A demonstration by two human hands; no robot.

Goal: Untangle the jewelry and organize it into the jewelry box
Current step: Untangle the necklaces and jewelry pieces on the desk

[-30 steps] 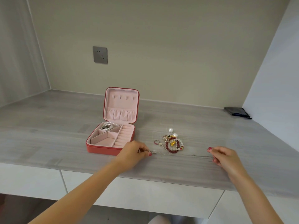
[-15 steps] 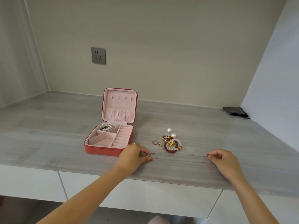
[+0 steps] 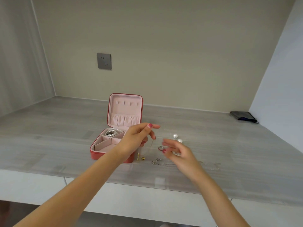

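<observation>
The pink jewelry box (image 3: 98,153) stands open on the grey counter, with a pearl bracelet (image 3: 111,131) in its back left compartment. Just right of the box, my left hand (image 3: 139,139) is raised and pinches a thin gold chain (image 3: 150,147), which hangs down to a small pendant (image 3: 141,158) near the counter. My right hand (image 3: 176,152) hovers with fingers apart over the jewelry pile and hides most of it. Two pearls (image 3: 175,136) and a ring (image 3: 160,148) show beside it. A thin silver chain (image 3: 211,166) lies stretched along the counter below my right hand.
A dark pouch (image 3: 243,117) lies at the back right against the side wall. A grey wall socket (image 3: 104,61) sits above the box. The counter's front edge (image 3: 147,185) runs just below the chain, with white drawer fronts under it.
Both hands have let go of the silver chain, which stays on the counter. My left hand has risen with a gold chain in it. My right hand has moved left over the pile.
</observation>
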